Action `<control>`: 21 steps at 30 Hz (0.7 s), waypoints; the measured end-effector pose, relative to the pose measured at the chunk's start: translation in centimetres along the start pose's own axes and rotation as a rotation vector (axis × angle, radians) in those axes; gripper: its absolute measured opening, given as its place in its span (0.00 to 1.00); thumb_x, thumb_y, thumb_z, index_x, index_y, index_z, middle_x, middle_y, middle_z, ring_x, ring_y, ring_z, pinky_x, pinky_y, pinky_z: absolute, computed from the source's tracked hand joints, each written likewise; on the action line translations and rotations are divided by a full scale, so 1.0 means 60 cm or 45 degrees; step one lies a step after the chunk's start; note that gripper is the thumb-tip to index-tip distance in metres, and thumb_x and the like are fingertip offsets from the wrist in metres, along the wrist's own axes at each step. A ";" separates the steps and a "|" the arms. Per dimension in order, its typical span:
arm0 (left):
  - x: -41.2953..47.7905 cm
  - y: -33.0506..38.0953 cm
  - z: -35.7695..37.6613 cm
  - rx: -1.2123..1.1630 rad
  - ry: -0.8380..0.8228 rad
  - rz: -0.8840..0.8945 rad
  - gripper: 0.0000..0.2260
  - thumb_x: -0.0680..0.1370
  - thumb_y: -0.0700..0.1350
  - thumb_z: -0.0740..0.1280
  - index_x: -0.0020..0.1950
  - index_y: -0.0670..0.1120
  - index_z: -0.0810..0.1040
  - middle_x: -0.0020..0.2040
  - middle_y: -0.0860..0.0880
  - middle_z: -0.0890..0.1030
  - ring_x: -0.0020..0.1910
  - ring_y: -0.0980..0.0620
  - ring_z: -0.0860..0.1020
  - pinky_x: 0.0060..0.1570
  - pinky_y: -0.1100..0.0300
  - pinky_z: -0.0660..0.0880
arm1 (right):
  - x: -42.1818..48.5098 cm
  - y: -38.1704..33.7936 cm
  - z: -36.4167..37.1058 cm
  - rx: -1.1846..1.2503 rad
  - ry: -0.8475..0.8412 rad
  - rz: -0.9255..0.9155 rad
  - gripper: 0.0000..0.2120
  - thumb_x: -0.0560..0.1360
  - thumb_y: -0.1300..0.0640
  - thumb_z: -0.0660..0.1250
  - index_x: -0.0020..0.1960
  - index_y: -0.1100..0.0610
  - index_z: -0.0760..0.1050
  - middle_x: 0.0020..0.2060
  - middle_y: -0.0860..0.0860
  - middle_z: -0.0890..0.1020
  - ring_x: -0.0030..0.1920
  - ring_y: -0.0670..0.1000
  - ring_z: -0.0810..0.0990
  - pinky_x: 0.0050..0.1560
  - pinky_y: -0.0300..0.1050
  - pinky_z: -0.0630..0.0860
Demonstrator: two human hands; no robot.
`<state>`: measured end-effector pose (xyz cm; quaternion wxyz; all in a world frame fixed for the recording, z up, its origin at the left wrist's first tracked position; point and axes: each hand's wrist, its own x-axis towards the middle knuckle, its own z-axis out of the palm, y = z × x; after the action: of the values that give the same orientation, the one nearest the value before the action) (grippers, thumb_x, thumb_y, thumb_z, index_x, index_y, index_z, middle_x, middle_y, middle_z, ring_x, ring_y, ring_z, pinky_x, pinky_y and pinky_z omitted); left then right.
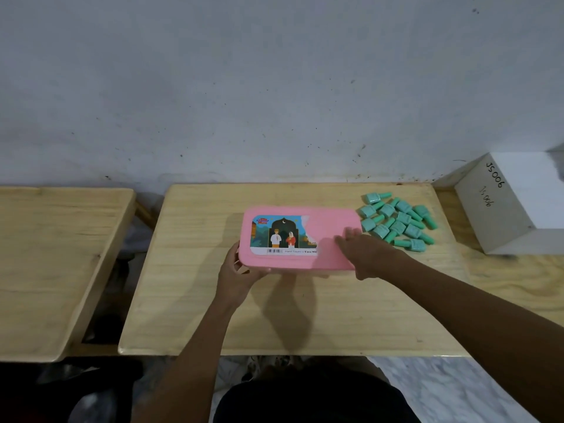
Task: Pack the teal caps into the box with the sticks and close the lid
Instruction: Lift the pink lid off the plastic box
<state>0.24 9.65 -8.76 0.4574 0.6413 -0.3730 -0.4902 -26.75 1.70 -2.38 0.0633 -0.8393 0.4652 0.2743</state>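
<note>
Your wooden table point(274, 315) carries the pink box point(323, 233), its lid on, at the middle. Beside the box's right end lies the pile of teal caps point(396, 222), outside it. Your left hand point(236, 271) curls around the box's near-left corner; your right hand point(364, 253) rests flat, fingers spread, on the lid's right end, holding nothing.

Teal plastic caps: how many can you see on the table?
About 12 teal plastic caps, all in one pile on the wooden table, right of the closed pink plastic box. They overlap, and the right hand may hide a few.
</note>
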 end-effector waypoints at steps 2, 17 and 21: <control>0.000 -0.003 0.003 0.001 0.018 0.003 0.35 0.62 0.36 0.80 0.65 0.51 0.72 0.58 0.54 0.80 0.58 0.55 0.78 0.54 0.57 0.78 | 0.002 0.004 -0.001 -0.009 -0.017 -0.034 0.42 0.68 0.58 0.75 0.74 0.62 0.56 0.65 0.61 0.68 0.60 0.57 0.73 0.54 0.46 0.76; -0.009 -0.020 0.038 -0.109 0.069 0.017 0.36 0.63 0.37 0.80 0.67 0.51 0.68 0.59 0.55 0.79 0.56 0.63 0.78 0.49 0.70 0.76 | 0.008 0.045 -0.052 0.244 -0.202 -0.097 0.39 0.69 0.48 0.73 0.75 0.48 0.59 0.61 0.52 0.73 0.56 0.53 0.75 0.54 0.50 0.79; -0.007 -0.033 0.045 -0.157 0.023 -0.080 0.41 0.66 0.40 0.79 0.71 0.53 0.59 0.64 0.54 0.75 0.62 0.58 0.75 0.58 0.57 0.76 | 0.005 0.044 -0.049 0.250 -0.182 -0.095 0.38 0.69 0.49 0.72 0.75 0.49 0.59 0.62 0.52 0.74 0.57 0.52 0.74 0.56 0.45 0.74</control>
<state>-2.43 10.02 -10.77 0.4837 0.6278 -0.3178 -0.5205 -27.60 -1.08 0.32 0.1884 -0.8239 0.4527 0.2840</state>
